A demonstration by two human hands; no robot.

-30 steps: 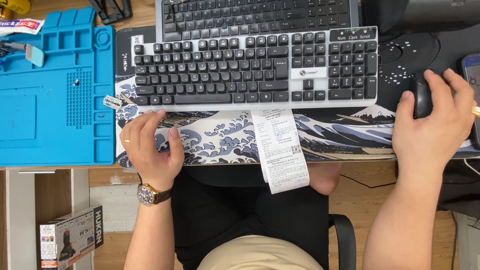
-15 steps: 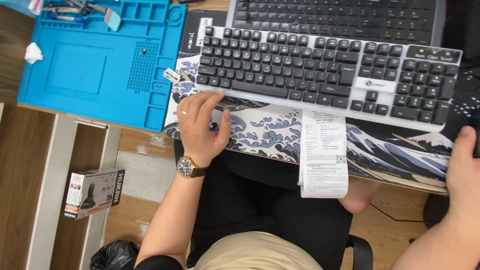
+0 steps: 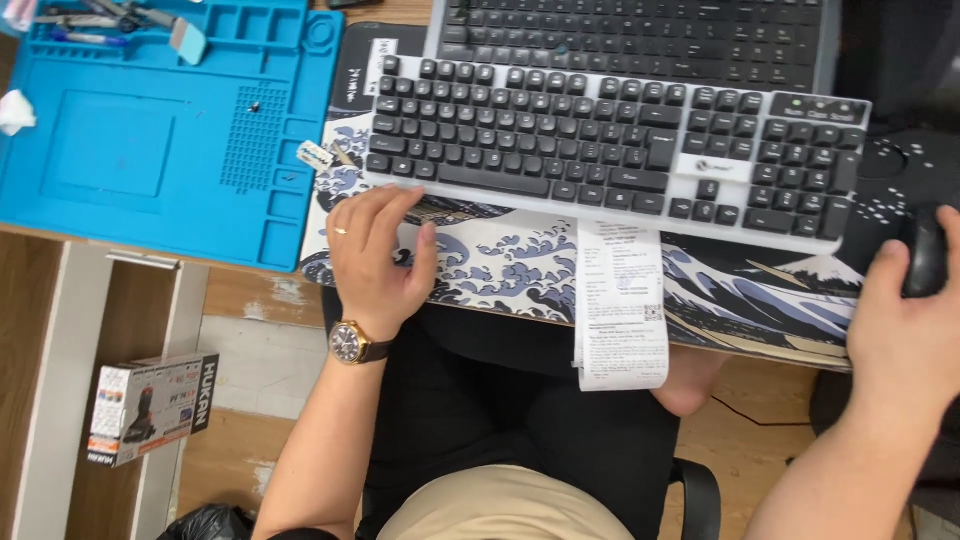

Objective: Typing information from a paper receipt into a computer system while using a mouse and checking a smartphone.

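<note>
My left hand [image 3: 377, 255] rests palm down on a wave-patterned desk mat [image 3: 500, 265], fingers spread just below a white keyboard with black keys [image 3: 610, 150]. A watch sits on that wrist. My right hand [image 3: 905, 320] lies over a black mouse [image 3: 925, 250] at the right edge, fingers wrapped on it. A long white paper receipt [image 3: 620, 305] hangs from under the keyboard over the mat's front edge. A second dark keyboard [image 3: 630, 35] lies behind the white one.
A blue silicone work mat [image 3: 150, 130] with compartments and small tools lies at the left. A small printed cardboard box [image 3: 150, 405] sits on the floor by a white frame. My legs and a black chair are below the desk.
The view has shifted so the desk slides right again; the mouse comes back into sight under my right hand. My left hand stays on the mat below the keyboard.
</note>
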